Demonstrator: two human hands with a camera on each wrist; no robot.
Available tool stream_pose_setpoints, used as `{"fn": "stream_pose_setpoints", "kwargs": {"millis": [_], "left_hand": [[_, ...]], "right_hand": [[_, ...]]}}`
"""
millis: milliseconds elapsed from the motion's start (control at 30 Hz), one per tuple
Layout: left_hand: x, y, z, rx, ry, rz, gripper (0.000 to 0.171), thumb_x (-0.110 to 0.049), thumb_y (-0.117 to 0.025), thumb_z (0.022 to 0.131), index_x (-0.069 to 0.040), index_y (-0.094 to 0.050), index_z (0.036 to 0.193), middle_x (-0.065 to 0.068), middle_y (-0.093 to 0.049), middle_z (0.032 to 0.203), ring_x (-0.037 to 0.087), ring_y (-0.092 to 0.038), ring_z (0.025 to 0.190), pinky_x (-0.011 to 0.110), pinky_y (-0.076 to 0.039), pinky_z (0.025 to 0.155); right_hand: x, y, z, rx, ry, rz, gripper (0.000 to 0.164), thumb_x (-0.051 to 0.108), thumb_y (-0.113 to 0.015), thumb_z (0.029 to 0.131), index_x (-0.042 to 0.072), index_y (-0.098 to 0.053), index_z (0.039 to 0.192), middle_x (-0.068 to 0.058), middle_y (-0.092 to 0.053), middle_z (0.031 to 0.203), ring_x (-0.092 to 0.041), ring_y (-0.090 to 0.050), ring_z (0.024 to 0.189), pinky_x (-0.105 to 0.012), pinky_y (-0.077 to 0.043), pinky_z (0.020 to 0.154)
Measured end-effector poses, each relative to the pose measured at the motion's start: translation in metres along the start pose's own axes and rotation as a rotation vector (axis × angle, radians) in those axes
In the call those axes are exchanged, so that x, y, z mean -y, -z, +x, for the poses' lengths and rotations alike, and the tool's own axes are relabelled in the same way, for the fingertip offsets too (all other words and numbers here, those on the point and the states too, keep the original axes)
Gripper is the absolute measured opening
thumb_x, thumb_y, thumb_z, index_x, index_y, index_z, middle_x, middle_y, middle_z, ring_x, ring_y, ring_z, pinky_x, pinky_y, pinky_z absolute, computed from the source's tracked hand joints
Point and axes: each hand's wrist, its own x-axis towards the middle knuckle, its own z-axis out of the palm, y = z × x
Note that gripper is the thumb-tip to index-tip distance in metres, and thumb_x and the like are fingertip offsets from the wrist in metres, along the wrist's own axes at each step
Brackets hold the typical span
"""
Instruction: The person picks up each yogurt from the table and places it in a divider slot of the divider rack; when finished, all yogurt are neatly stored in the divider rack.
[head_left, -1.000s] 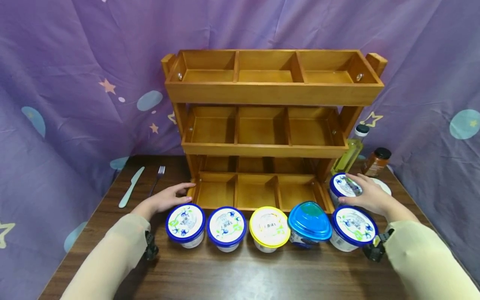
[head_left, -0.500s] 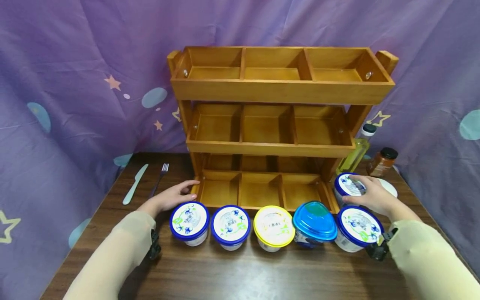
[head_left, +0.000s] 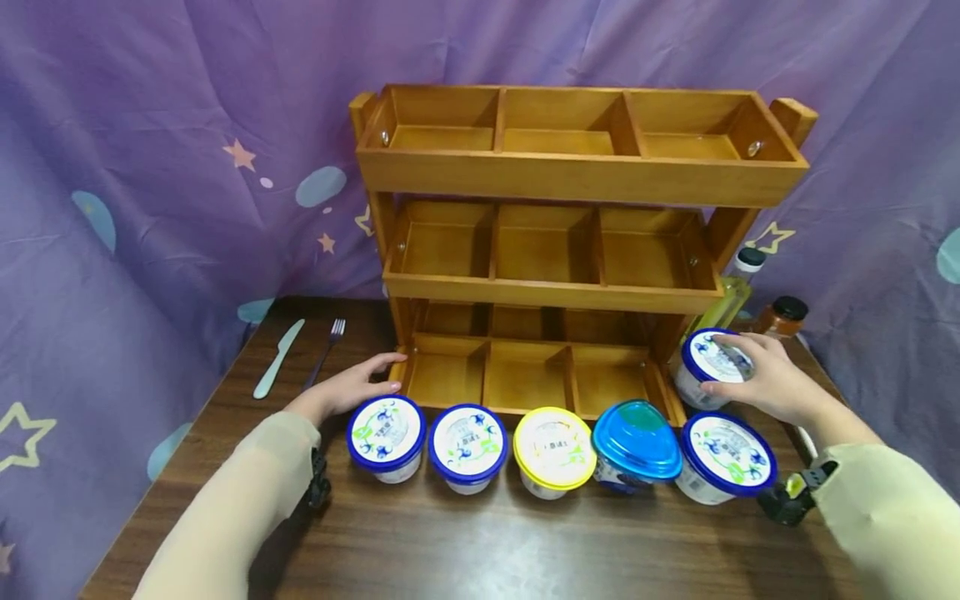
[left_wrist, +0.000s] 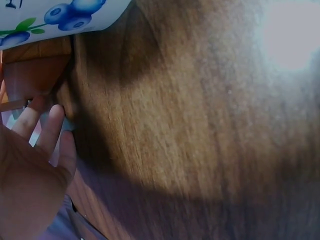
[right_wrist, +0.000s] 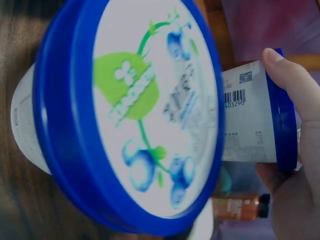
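My right hand grips a white plastic tub with a blue lid, thumb and fingers spread across the lid. In the right wrist view this tub shows a barcode on its side, behind a nearer blue-lidded tub. My left hand lies at the left end of the bottom tier of a wooden three-tier rack, its fingertips at the side. From the left wrist, the fingers look extended and loose. Just in front of that hand stands another blue-lidded tub.
Along the rack's front stand a blue-lidded tub, a yellow-lidded tub and one with a shiny blue domed lid. A knife and fork lie left. An oil bottle and a black-capped jar stand back right.
The tub in my right hand has risen slightly, and its lid looks larger. The thumb now sits at the lid's near edge. The head view has shifted left; my left hand stays at the rack.
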Motion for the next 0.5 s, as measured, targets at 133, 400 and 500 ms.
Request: {"fn": "stream_pose_setpoints", "kwargs": {"millis": [133, 400, 500], "left_hand": [[-0.002, 0.002, -0.001, 0.012, 0.001, 0.006, 0.059, -0.036, -0.053, 0.095, -0.014, -0.032, 0.145, 0.024, -0.028, 0.147, 0.043, -0.024, 0.134, 0.061, -0.020, 0.104], [-0.004, 0.002, 0.000, 0.019, 0.026, 0.011, 0.060, -0.040, -0.052, 0.095, -0.017, -0.030, 0.146, 0.026, -0.027, 0.147, 0.043, -0.024, 0.134, 0.061, -0.020, 0.104], [-0.004, 0.002, 0.000, 0.028, 0.029, 0.015, 0.061, -0.040, -0.052, 0.095, -0.017, -0.029, 0.146, 0.025, -0.028, 0.147, 0.043, -0.024, 0.134, 0.061, -0.020, 0.104]], "right_hand": [[0.008, 0.004, -0.003, -0.012, 0.028, -0.001, 0.091, 0.048, -0.072, 0.078, 0.000, -0.030, 0.143, -0.041, -0.007, 0.140, -0.061, -0.012, 0.124, -0.077, -0.020, 0.085], [0.017, 0.011, -0.010, -0.017, 0.082, 0.001, 0.088, 0.043, -0.075, 0.077, 0.003, -0.033, 0.142, -0.038, -0.011, 0.141, -0.059, -0.015, 0.123, -0.077, -0.021, 0.084], [0.022, 0.011, -0.012, -0.020, 0.113, 0.003, 0.086, 0.040, -0.076, 0.077, 0.003, -0.034, 0.142, -0.037, -0.013, 0.140, -0.058, -0.018, 0.122, -0.076, -0.023, 0.083]]}}
